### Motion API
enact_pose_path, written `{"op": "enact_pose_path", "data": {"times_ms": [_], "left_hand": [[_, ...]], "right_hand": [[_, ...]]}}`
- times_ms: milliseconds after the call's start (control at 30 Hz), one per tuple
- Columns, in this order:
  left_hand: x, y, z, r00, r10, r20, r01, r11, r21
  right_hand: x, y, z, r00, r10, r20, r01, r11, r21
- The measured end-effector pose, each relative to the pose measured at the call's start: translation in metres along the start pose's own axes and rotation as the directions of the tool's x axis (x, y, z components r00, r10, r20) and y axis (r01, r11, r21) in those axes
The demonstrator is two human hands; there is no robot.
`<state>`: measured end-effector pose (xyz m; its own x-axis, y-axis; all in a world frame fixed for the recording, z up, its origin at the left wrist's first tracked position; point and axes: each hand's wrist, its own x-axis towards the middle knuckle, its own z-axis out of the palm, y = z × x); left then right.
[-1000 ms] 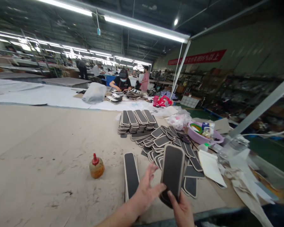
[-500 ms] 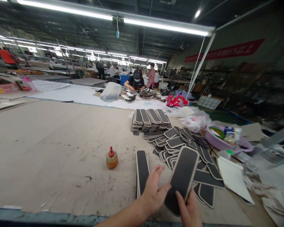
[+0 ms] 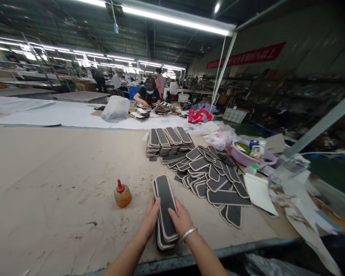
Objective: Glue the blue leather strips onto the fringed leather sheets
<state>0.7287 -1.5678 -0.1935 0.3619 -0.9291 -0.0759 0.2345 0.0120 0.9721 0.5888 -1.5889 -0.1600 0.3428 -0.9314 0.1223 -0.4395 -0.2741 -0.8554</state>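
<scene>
Between my hands is a long black panel [image 3: 166, 207] with rounded corners and a beige border. It lies over a small stack of like panels [image 3: 162, 242] near the table's front edge, slightly out of line with those beneath. My left hand [image 3: 150, 219] grips its left side, thumb on the edge. From the right, my right hand [image 3: 183, 219] holds the other side, with its thumb on the black face; most of its fingers are hidden. To the left stands a squat bottle [image 3: 122, 196] of amber liquid with a red nozzle cap.
A loose heap of similar panels [image 3: 199, 165] spreads to the right, with neat stacks [image 3: 169, 140] behind it. A purple basin [image 3: 238, 156] of small items, a white pad [image 3: 260, 193] and plastic bags [image 3: 220, 138] lie further right. Across the table a co-worker [image 3: 149, 92] sits at piled pieces.
My right hand has brought the panel left and down onto the small stack. My left hand now grips its left side. The view has swung to the right.
</scene>
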Motion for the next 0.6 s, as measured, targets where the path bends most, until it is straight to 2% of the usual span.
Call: {"op": "enact_pose_path", "data": {"times_ms": [133,233,367,500,600], "left_hand": [[-0.003,0.003,0.009,0.998,0.051,0.024,-0.052,0.997,0.050],[0.000,-0.002,0.010,0.997,0.079,-0.008,-0.077,0.992,0.103],[0.004,-0.011,0.009,0.997,0.059,-0.040,-0.053,0.989,0.139],[0.005,-0.010,0.009,0.997,0.031,-0.069,-0.018,0.983,0.183],[0.003,-0.004,0.006,0.996,0.021,-0.089,-0.001,0.974,0.225]], "right_hand": [[-0.006,-0.001,-0.006,0.997,0.062,-0.052,-0.070,0.984,-0.166],[-0.008,0.006,-0.010,0.989,0.123,-0.085,-0.139,0.966,-0.218],[-0.009,0.020,-0.001,0.973,0.229,-0.024,-0.229,0.949,-0.217],[-0.009,0.022,0.009,0.978,0.209,0.014,-0.202,0.958,-0.204],[-0.002,0.028,-0.012,0.979,0.199,-0.039,-0.203,0.962,-0.182]]}}
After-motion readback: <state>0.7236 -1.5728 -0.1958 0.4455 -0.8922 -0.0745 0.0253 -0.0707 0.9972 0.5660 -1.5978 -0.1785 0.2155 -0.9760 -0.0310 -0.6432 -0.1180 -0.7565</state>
